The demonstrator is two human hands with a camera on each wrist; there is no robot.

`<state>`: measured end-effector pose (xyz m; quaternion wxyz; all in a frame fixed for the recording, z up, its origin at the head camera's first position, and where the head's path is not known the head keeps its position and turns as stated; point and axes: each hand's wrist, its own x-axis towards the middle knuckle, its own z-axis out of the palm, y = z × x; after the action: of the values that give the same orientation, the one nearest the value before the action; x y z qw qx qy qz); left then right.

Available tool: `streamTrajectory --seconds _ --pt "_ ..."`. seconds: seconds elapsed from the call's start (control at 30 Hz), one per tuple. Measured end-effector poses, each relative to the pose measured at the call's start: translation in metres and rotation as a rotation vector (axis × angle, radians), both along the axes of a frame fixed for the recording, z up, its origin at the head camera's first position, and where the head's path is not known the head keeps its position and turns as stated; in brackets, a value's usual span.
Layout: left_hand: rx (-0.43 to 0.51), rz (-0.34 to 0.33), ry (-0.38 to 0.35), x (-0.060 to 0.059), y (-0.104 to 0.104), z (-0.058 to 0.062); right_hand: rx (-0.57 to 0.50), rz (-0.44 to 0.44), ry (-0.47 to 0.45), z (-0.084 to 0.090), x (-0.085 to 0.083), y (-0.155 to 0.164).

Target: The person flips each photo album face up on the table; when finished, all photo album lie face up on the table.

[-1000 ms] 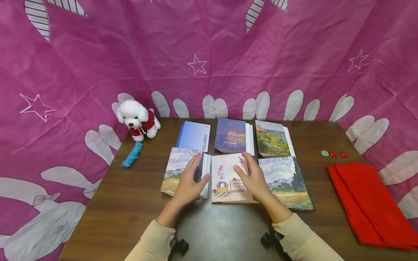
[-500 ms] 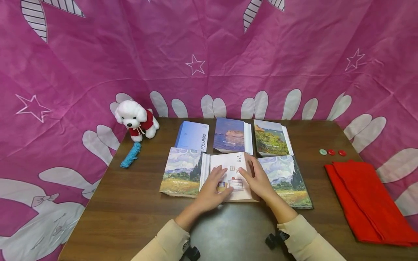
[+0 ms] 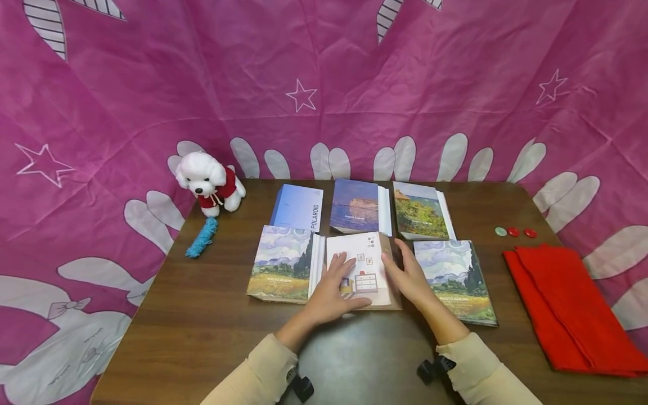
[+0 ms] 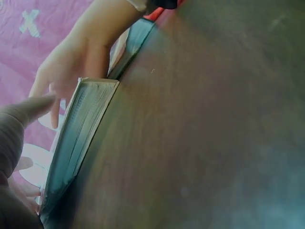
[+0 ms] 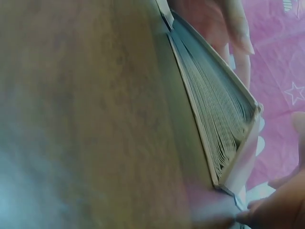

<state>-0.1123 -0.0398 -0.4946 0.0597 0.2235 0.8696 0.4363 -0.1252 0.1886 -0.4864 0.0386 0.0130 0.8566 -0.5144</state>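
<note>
A pale photo album (image 3: pixel 364 247) with drawn furniture on its cover lies flat at the middle of the front row. My left hand (image 3: pixel 331 287) rests spread over its left and lower cover. Beside its right edge is my right hand (image 3: pixel 410 275), fingers extended in the gap before a landscape-painting photo album (image 3: pixel 450 270). In the right wrist view, the pale album's page edges (image 5: pixel 209 105) show, with the right hand (image 5: pixel 281 191) near its spine. The left wrist view shows the left thumb (image 4: pixel 33 107) over the cover. A matching landscape album (image 3: pixel 280 264) adjoins on the left.
Behind stand a blue Polaroid album (image 3: pixel 298 208), a sea-cliff album (image 3: pixel 356 206) and a garden album (image 3: pixel 420 214). A white plush dog (image 3: pixel 207 180) and blue yarn (image 3: pixel 202 237) are at left. Red cloth (image 3: pixel 567 304) and buttons (image 3: pixel 513 232) lie at right.
My left hand has come right, from over the left landscape album onto the pale one. My right hand and the right landscape album have shifted right, widening the gap beside the pale album.
</note>
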Motion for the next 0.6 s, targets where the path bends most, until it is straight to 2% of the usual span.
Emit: streamTrajectory --seconds 0.17,0.37,0.6 --pt "-0.074 -0.032 0.064 -0.004 0.004 -0.004 -0.154 0.005 -0.023 -0.001 0.001 -0.011" --pt "-0.154 -0.036 0.121 -0.005 0.012 -0.006 -0.354 -0.129 -0.011 -0.001 0.004 -0.021" --pt "-0.098 -0.048 0.159 -0.004 0.018 -0.009 -0.533 -0.238 -0.009 0.005 0.008 -0.025"
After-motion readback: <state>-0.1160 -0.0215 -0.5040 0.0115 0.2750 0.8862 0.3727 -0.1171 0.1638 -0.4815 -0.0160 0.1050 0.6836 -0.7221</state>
